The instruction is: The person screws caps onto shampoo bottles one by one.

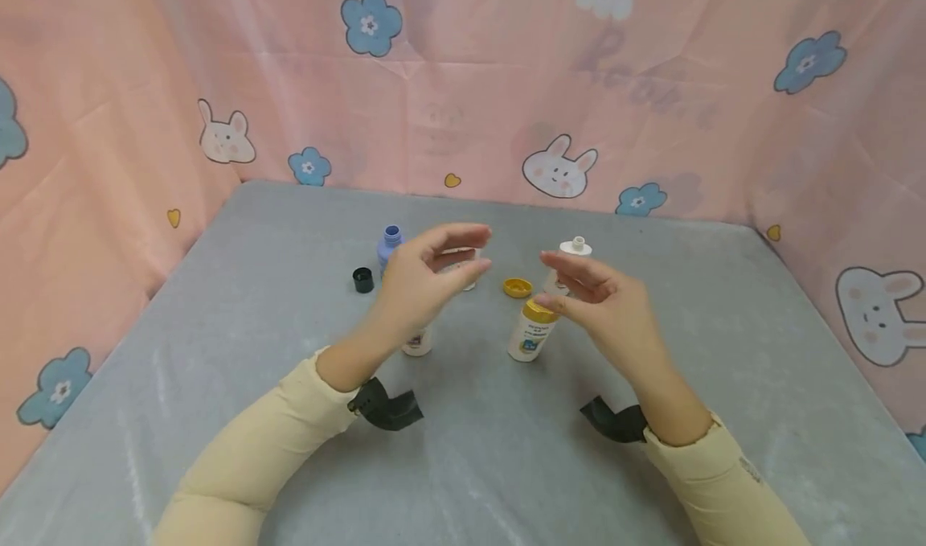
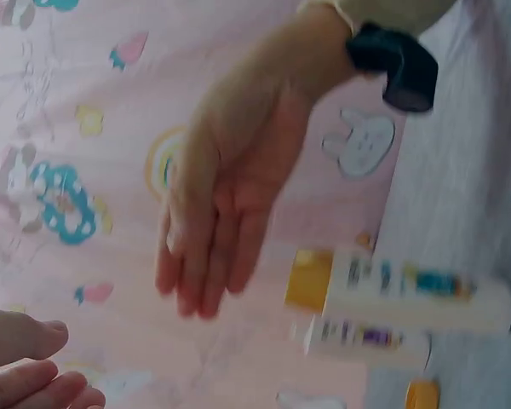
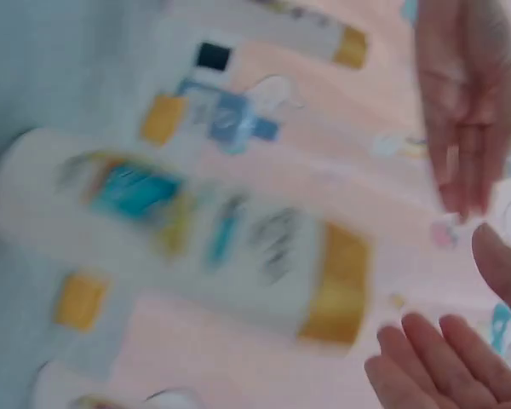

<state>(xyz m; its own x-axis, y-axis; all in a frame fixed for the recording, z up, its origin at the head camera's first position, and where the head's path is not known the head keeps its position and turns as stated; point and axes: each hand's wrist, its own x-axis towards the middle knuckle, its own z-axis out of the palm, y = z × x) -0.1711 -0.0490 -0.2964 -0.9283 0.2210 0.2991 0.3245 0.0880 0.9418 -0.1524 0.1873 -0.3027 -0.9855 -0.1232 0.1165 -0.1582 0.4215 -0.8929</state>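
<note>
My left hand (image 1: 427, 281) is raised over the table, fingers extended and thumb apart, with nothing in its grasp. Facing it, my right hand (image 1: 611, 301) hovers with spread thumb and fingers, also holding nothing. A white bottle with a gold cap (image 1: 526, 341) stands just below the right hand, whose thumb overlaps the cap in the head view. In the right wrist view this bottle (image 3: 170, 234) appears blurred, apart from the fingers (image 3: 426, 358). Another white bottle (image 1: 417, 343) stands beneath the left hand, its top hidden behind the wrist.
Behind the left hand is an uncapped blue bottle (image 1: 391, 244), with a black cap (image 1: 363, 280) beside it. A loose gold cap (image 1: 517, 288) lies mid-table. An uncapped white bottle (image 1: 576, 247) stands behind the right hand. Pink printed cloth (image 1: 463, 88) hangs around the grey tabletop (image 1: 463, 465).
</note>
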